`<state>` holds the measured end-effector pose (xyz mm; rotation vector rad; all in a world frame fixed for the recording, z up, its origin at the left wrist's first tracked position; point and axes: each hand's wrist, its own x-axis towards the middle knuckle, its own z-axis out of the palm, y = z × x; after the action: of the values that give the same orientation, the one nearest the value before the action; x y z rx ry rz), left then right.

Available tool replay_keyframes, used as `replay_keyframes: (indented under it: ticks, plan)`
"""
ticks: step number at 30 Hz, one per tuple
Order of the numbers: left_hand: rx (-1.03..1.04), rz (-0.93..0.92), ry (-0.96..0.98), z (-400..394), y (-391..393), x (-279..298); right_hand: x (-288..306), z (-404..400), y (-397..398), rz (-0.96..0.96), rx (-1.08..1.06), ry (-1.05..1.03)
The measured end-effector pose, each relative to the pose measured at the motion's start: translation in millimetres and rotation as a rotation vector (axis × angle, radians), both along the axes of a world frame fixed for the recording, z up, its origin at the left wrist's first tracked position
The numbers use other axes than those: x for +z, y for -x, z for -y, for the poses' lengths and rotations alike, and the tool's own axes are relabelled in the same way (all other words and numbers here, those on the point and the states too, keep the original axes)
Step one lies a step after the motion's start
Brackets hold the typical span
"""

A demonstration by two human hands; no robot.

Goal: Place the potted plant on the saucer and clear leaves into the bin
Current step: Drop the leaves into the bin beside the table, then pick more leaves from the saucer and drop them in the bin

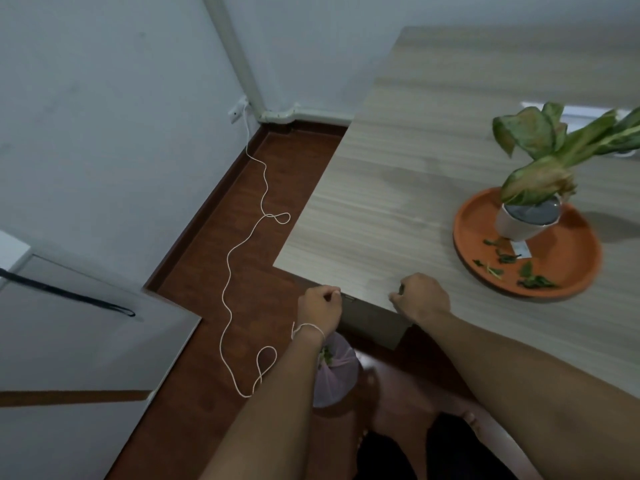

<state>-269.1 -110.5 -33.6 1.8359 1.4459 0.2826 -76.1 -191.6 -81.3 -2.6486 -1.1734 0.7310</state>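
Wooden table [433,133]: hands, left [320,308] and right [424,297], fisted at its edge.

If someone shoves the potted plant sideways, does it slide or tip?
Probably tips: the plant leans far to one side of its small white pot, so it looks top-heavy. The pot narrows toward its base. The saucer looks smooth, so a low push might slide it instead.

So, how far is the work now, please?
Done: the potted plant stands on the orange saucer. In hand: both the left hand and the right hand are closed at the table edge, above the bin, which already holds some green. Left: leaf scraps lie on the saucer.
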Motion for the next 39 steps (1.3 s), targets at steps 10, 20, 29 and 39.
replay_keyframes:
  ticks: [10,20,29,39]
  plan:
    - [0.017,0.005,0.013,5,-41,-9,-8,3,-14,0.182,0.317,0.075]
    - [-0.237,-0.017,-0.001,8,-153,-3,20,49,-135,0.037,0.018,-0.256]
    - [-0.708,-0.177,-0.124,40,-292,-4,11,132,-241,-0.073,-0.251,-0.175]
    - [-0.924,-0.478,-0.133,47,-351,-39,12,122,-255,-0.099,0.068,-0.031]
